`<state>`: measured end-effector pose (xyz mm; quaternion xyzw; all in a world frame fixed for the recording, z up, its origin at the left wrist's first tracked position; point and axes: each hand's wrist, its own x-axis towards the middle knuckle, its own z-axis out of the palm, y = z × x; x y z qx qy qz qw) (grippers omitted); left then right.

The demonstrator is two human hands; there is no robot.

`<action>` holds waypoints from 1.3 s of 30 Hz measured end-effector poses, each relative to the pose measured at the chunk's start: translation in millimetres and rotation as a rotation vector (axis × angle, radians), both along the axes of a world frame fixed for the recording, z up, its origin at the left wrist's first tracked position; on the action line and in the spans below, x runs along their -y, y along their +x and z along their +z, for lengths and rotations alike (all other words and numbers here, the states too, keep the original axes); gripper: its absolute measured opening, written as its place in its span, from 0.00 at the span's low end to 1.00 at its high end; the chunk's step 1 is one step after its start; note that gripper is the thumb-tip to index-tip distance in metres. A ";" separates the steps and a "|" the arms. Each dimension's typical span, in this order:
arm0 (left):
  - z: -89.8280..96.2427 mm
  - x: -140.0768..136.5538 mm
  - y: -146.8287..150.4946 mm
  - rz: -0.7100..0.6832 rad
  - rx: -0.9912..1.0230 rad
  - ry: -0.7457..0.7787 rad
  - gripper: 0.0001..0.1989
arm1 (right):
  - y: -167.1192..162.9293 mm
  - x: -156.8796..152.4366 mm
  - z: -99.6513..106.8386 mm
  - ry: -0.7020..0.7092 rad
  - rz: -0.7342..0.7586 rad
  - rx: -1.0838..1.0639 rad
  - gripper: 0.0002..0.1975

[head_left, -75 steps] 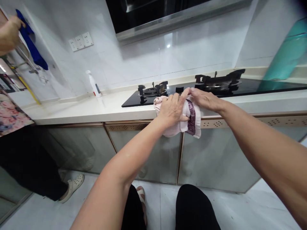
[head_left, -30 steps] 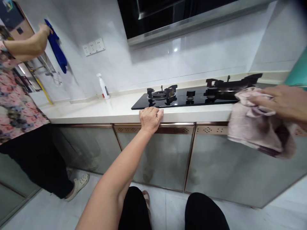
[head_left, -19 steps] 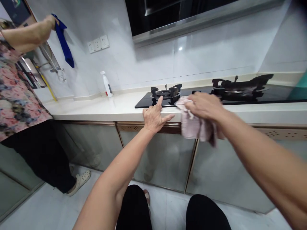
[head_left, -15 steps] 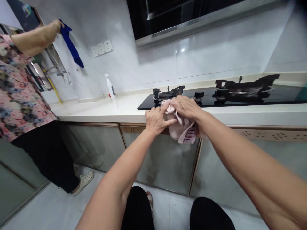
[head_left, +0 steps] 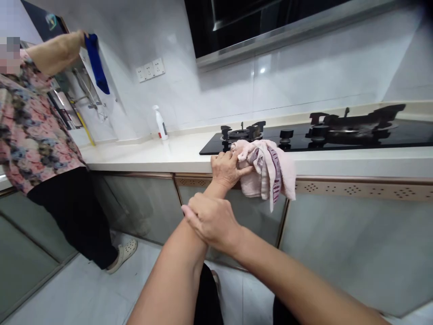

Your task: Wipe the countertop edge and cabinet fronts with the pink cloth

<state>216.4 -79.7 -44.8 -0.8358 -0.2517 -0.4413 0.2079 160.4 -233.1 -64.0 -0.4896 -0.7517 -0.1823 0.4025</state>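
Left hand (head_left: 226, 169) closed on the crumpled pale pink cloth with purple stripes (head_left: 267, 170), pinning it at the front edge of the cream stone countertop (head_left: 162, 155). Most of the cloth hangs down over the edge, in front of the perforated bronze trim strip (head_left: 358, 188) and the grey glossy cabinet doors (head_left: 331, 253). Right hand (head_left: 211, 221) holds nothing; it is wrapped around the left forearm just below the wrist, fingers curled over it.

Black glass gas hob (head_left: 338, 137) sits on the countertop right behind the cloth, 2 burners with dark pan supports, 1 knob between them. White spray bottle with red base (head_left: 160, 123) stands upright at the back of the countertop near the wall, well left of the hob. White wall sockets (head_left: 149, 70) on the tiled wall above it. Black range hood (head_left: 257, 20) overhead.

Another person in a floral top (head_left: 30, 131), black trousers and white clogs stands at far left, arm raised, that hand pressing a blue cloth (head_left: 96, 63) against the wall. Wearer's black-clad legs show at the bottom over a pale tiled floor (head_left: 84, 289).
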 end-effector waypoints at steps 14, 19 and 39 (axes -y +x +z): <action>-0.5 -1.1 2.2 -0.006 0.014 -0.010 0.36 | -34.8 67.9 18.8 0.136 0.385 0.206 0.13; -1.0 -0.9 2.3 -0.010 0.026 -0.010 0.34 | 2.4 43.7 6.3 0.121 0.325 0.281 0.10; -3.2 -3.0 7.6 -0.012 0.053 -0.018 0.27 | 171.3 -38.8 66.8 -0.156 -0.747 0.091 0.37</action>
